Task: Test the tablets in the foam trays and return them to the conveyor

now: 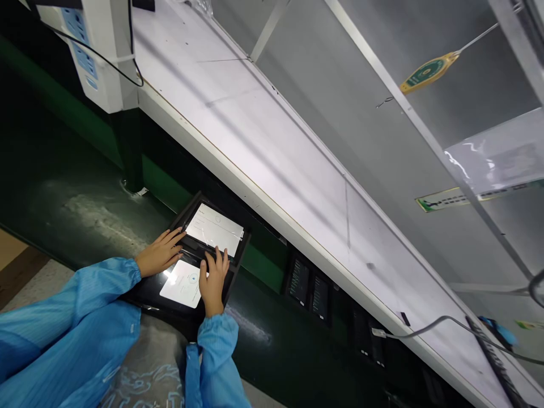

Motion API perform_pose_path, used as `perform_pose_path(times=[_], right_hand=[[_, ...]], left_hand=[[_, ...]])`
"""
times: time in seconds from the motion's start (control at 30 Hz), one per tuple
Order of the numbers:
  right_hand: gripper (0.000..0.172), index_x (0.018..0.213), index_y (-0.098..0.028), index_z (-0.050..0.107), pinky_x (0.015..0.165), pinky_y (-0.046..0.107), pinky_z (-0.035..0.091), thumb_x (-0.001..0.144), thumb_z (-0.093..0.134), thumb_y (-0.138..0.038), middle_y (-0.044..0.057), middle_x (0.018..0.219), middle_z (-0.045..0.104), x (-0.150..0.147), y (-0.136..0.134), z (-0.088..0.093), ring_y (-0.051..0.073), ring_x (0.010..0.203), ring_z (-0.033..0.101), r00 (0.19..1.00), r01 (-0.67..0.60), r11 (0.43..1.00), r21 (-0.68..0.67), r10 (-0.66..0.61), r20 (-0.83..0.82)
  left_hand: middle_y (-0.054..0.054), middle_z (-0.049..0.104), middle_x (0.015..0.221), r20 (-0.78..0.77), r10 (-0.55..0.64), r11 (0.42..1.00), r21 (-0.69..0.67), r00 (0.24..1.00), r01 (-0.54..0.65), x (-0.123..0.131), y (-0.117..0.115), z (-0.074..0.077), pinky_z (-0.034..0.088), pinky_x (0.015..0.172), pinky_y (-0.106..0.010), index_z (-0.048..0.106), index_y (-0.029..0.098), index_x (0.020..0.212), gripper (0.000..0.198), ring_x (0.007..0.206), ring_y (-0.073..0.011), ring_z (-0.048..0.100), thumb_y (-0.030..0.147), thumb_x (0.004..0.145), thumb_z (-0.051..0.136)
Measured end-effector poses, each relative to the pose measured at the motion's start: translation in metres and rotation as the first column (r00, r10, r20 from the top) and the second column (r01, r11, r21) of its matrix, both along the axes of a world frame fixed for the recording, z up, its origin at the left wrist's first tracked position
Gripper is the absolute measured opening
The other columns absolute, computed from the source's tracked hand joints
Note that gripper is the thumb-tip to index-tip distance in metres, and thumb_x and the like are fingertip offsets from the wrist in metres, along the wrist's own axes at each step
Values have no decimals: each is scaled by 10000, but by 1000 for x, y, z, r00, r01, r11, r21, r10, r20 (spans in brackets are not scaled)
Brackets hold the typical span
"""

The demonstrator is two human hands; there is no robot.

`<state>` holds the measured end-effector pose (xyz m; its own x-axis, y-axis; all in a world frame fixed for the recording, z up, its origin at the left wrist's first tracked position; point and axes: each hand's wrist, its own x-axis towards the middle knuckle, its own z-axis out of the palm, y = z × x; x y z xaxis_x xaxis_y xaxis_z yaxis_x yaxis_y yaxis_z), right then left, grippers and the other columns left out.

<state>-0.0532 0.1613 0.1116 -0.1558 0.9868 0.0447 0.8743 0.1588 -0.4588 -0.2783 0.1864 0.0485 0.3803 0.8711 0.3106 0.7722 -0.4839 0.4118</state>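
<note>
A dark tray [238, 260] lies on the green bench in front of me, holding two devices with lit white screens. My left hand [160, 253] rests at the tray's left side, fingers stretched out towards the far tablet-like screen [215, 228]. My right hand [215, 281] lies over the right side, fingers apart, between the far screen and the near tablet-like screen [181, 283]. The near screen shows a small circle with a blue dot. Neither hand grips anything that I can see. Blue sleeves cover both forearms.
A white shelf [263, 170] runs diagonally above the green bench [97, 198]. At the left stands a power strip [87, 51] with a black cable. Further right, under the shelf, sit several dark devices [298, 281]. A grey cable [446, 318] crosses the shelf; a yellow tag [429, 72] hangs above.
</note>
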Motion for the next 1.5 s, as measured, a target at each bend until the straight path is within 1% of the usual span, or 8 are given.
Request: perform_pose_path(times=[0.13, 0.3, 0.5, 0.8, 1.07, 1.23, 1.43, 1.5], right_hand=[[443, 1347, -267, 652, 1224, 671, 156, 1070, 334, -402, 63, 1649, 335, -8, 39, 3, 337, 1577, 91, 999, -39, 998, -57, 42, 35], [451, 1345, -256, 657, 1226, 673, 150, 1067, 345, -426, 66, 1667, 292, -1, 57, 5, 345, 1578, 74, 996, -82, 994, -71, 84, 32], [488, 1058, -229, 796, 1226, 688, 96, 1065, 343, -410, 52, 1614, 404, 7, 68, 7, 345, 1572, 115, 992, -120, 991, -59, 123, 39], [477, 1338, -181, 662, 1208, 695, 107, 1045, 364, -411, 107, 1649, 321, 36, 122, 7, 388, 1563, 100, 997, 29, 996, -89, -24, 67], [382, 1271, -267, 714, 1220, 632, 221, 1019, 473, -423, 58, 1622, 389, 31, 88, 6, 342, 1562, 171, 987, -160, 986, -42, 161, 17], [363, 1283, -336, 702, 1209, 676, 185, 1011, 496, -460, 25, 1652, 327, 52, 81, 2, 366, 1571, 115, 960, -253, 962, -108, 263, 94], [518, 1460, -256, 542, 1131, 776, 176, 1036, 356, -488, 144, 1659, 284, 82, 111, -6, 396, 1566, 94, 990, 44, 997, -61, -35, 139], [539, 1471, -224, 530, 1147, 761, 160, 1039, 332, -478, 149, 1674, 237, 78, 112, -4, 395, 1569, 63, 992, 62, 997, -51, -56, 115]], left_hand=[[-149, 499, 1522, 12, 4, 1000, -14, 1000, -4, -1, 0, -4, 352, 1196, -558, 738, 165, 1071, 368, 1497, -338, 332, 358, 1018, 429], [-150, 504, 1515, 45, -3, 1000, -13, 999, 4, 1, 2, -5, 352, 1192, -570, 732, 172, 1045, 348, 1495, -336, 338, 353, 1013, 436], [-142, 535, 1488, 59, 2, 1000, -9, 998, -1, 4, 3, -2, 356, 1197, -547, 717, 174, 1002, 306, 1486, -320, 359, 319, 1010, 448], [-121, 534, 1490, 77, 6, 1000, -24, 997, -4, 5, 3, 1, 325, 1216, -534, 698, 179, 933, 321, 1497, -295, 335, 317, 1022, 422], [-106, 539, 1487, 81, 22, 999, -32, 996, -20, 6, 3, -1, 326, 1217, -520, 704, 187, 944, 308, 1490, -288, 349, 319, 1017, 435], [-92, 558, 1473, 131, 23, 999, -40, 991, -18, 5, 3, -1, 307, 1231, -508, 713, 201, 931, 285, 1485, -276, 363, 324, 1001, 465], [-96, 543, 1488, 92, 17, 999, -52, 996, -12, 5, 3, -2, 318, 1221, -513, 722, 201, 958, 311, 1483, -286, 365, 343, 1011, 451], [-98, 535, 1496, 88, 20, 998, -55, 996, -15, 4, 3, -3, 321, 1218, -516, 727, 200, 974, 320, 1481, -289, 368, 348, 1014, 446]])
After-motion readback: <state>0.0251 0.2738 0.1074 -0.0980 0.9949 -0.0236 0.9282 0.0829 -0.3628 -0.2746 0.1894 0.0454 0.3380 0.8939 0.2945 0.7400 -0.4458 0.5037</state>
